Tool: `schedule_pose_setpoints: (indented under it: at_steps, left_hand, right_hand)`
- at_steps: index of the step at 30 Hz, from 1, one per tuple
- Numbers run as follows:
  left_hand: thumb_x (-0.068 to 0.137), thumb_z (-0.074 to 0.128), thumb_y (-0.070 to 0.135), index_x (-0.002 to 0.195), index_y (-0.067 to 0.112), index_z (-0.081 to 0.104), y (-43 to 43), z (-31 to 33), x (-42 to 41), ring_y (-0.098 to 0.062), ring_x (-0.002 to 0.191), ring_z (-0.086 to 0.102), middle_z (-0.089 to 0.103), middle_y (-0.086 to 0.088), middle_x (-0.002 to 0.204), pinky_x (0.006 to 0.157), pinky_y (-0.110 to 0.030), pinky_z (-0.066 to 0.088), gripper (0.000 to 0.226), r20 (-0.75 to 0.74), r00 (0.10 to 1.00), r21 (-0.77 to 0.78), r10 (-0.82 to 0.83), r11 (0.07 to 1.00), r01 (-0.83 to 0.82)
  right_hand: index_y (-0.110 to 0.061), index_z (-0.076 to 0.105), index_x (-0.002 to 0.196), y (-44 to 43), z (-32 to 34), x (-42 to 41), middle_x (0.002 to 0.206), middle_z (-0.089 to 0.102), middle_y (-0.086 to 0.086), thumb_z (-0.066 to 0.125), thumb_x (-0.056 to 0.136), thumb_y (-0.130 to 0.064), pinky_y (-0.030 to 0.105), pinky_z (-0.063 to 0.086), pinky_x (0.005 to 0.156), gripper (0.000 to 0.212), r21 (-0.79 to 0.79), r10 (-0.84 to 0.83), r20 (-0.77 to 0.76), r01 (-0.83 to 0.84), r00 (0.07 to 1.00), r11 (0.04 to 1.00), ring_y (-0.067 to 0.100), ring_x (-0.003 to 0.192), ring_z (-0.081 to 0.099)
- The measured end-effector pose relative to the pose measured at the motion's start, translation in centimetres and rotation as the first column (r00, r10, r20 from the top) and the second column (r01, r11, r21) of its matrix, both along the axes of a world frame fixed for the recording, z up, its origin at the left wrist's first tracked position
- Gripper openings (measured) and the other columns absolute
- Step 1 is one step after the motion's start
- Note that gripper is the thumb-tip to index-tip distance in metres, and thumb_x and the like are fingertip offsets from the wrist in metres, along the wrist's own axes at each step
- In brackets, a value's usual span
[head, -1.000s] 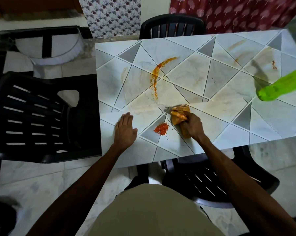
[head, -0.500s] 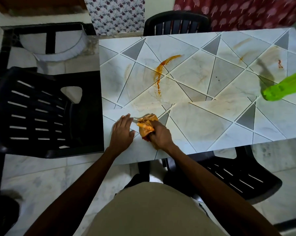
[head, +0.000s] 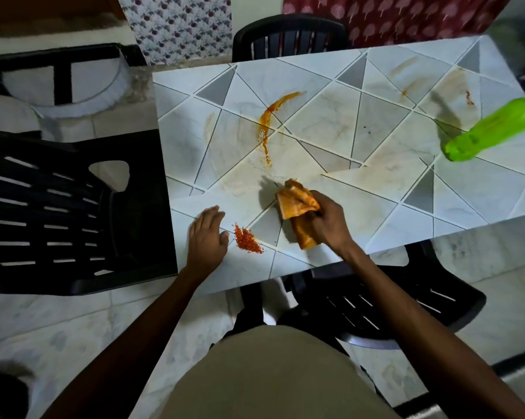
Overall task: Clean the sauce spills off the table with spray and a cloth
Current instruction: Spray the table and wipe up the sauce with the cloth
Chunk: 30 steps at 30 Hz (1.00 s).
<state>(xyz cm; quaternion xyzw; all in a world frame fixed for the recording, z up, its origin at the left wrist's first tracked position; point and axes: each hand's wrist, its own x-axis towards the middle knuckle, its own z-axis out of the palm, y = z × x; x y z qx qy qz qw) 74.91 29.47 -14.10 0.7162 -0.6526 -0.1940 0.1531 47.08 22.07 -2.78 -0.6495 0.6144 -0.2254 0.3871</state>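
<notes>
My right hand (head: 327,220) grips a sauce-stained orange cloth (head: 297,207) on the tiled table (head: 376,182), near its front edge. A small heap of red sauce bits (head: 247,239) lies just left of the cloth. My left hand (head: 207,234) rests flat on the table, its thumb close to the heap. Farther back, a curved orange sauce streak (head: 269,122) runs across the tiles. Faint smears and a small red mark (head: 469,98) show at the far right. A green spray bottle (head: 494,130) lies on its side at the right edge.
A black plastic chair (head: 58,207) stands at the table's left end, another (head: 288,37) at the far side, and a third (head: 376,306) under the near edge. Patterned curtains hang behind. The floor is pale marble.
My right hand has drawn the cloth back to the right, uncovering the red heap, which now sits farther left beside my left thumb. My left hand stays on the table.
</notes>
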Motion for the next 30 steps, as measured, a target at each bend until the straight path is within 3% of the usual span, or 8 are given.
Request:
schedule_pose_setpoints:
  at_steps: [5,9,13,18,22,26,28,30]
  left_hand:
    - [0.089,0.06,0.016,0.137,0.01,0.052,-0.1,-0.2,-0.2,-0.031,0.14,0.036,0.045,-0.01,0.149,0.115,-0.049,0.028,0.049,0.018,1.0,-0.007,-0.012,1.0,0.012]
    - [0.09,0.06,0.017,0.137,0.01,0.051,0.5,-0.2,-0.6,-0.029,0.139,0.037,0.045,-0.01,0.149,0.115,-0.048,0.03,0.049,0.042,0.999,0.008,0.03,0.999,-0.031]
    - [0.085,0.057,0.021,0.135,0.003,0.054,2.7,-0.1,-1.0,-0.033,0.134,0.044,0.05,-0.016,0.144,0.113,-0.047,0.036,0.053,0.04,0.995,0.015,0.09,0.996,-0.091]
    - [0.082,0.052,0.024,0.132,0.0,0.056,5.8,0.1,-1.4,-0.034,0.131,0.047,0.051,-0.019,0.141,0.111,-0.044,0.038,0.055,0.029,0.987,0.005,0.159,0.987,-0.159]
    - [0.087,0.052,0.024,0.135,-0.001,0.054,9.0,-0.1,-2.1,-0.035,0.131,0.047,0.049,-0.02,0.143,0.111,-0.045,0.039,0.054,-0.018,0.978,-0.008,0.208,0.978,-0.209]
    - [0.091,0.05,0.03,0.135,-0.003,0.052,11.2,-0.1,-2.4,-0.036,0.131,0.047,0.048,-0.022,0.142,0.11,-0.045,0.039,0.055,-0.076,0.971,-0.01,0.227,0.974,-0.228]
    - [0.091,0.046,0.034,0.134,-0.002,0.053,11.6,-0.1,-2.3,-0.034,0.13,0.048,0.05,-0.021,0.141,0.109,-0.045,0.04,0.057,-0.082,0.971,-0.012,0.223,0.974,-0.225]
    - [0.09,0.045,0.033,0.132,-0.001,0.055,11.5,0.2,-2.0,-0.033,0.128,0.049,0.052,-0.019,0.139,0.108,-0.044,0.042,0.055,-0.073,0.971,-0.016,0.229,0.973,-0.23]
  right_hand:
    - [-0.015,0.069,0.117,0.8,0.3,-6.8,0.102,0.072,0.007,0.048,0.078,-0.025,0.024,0.038,0.076,0.046,0.055,-0.164,-0.071,0.169,0.984,0.984,0.026,0.097,0.065]
    - [-0.008,0.062,0.115,2.5,-2.0,-9.3,0.111,0.07,0.021,0.046,0.079,-0.034,0.033,0.038,0.075,0.047,0.165,-0.196,-0.176,0.226,0.965,0.96,0.042,0.103,0.065]
    - [-0.01,0.053,0.134,4.4,-3.6,-6.6,0.123,0.066,0.025,0.044,0.077,-0.037,0.044,0.045,0.087,0.064,0.257,-0.166,-0.144,0.198,0.976,0.946,0.047,0.112,0.061]
    - [-0.014,0.048,0.141,6.6,-3.9,0.1,0.132,0.063,0.019,0.048,0.085,-0.037,0.043,0.046,0.094,0.061,0.29,-0.136,-0.011,0.133,0.991,0.948,0.042,0.118,0.06]
    - [-0.008,0.049,0.136,7.4,-4.6,5.3,0.133,0.062,0.018,0.055,0.096,-0.006,0.046,0.046,0.102,0.041,0.338,-0.159,0.09,0.12,0.983,0.934,0.039,0.122,0.058]
    - [-0.009,0.047,0.141,6.6,-4.3,8.9,0.134,0.061,0.016,0.052,0.091,0.005,0.04,0.043,0.106,0.052,0.379,-0.195,0.167,0.12,0.966,0.918,0.034,0.125,0.057]
    - [-0.01,0.045,0.144,6.2,-3.7,9.4,0.134,0.061,0.016,0.052,0.092,0.003,0.036,0.042,0.105,0.054,0.407,-0.189,0.205,0.092,0.96,0.909,0.032,0.124,0.057]
    - [-0.011,0.046,0.143,6.2,-3.0,8.9,0.129,0.063,0.012,0.055,0.089,-0.015,0.034,0.043,0.1,0.055,0.43,-0.177,0.208,0.072,0.962,0.9,0.029,0.118,0.058]
